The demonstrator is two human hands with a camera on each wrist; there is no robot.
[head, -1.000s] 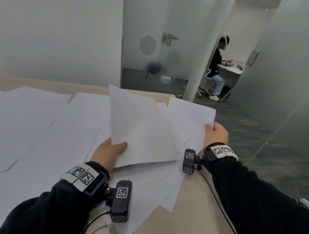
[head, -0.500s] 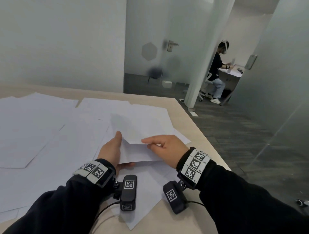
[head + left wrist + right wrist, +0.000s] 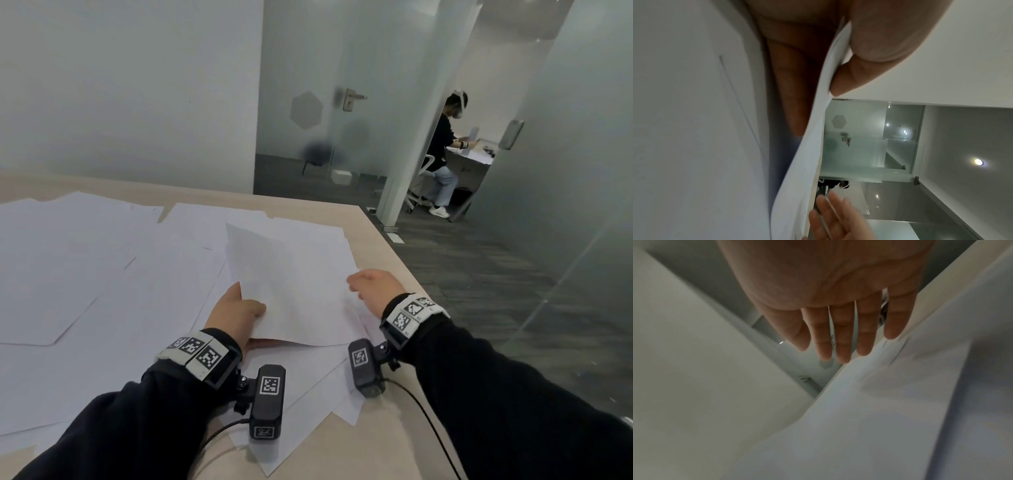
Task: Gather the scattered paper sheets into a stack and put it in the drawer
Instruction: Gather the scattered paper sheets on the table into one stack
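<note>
our left hand (image 3: 236, 310) pinches a small lifted stack of paper sheets (image 3: 294, 291); our right hand (image 3: 373, 287) hangs flat and released at its right edge. beyond, many loose sheets (image 3: 85, 260) cover the table (image 3: 383, 246). gathering has barely begun; no drawer is visible.

Place: an office.
Signs: frosted glass partitions (image 3: 342, 85), a glass door with handle (image 3: 351, 98), grey carpet floor (image 3: 479, 274), another person at a desk (image 3: 479, 156), a table (image 3: 373, 236).
</note>
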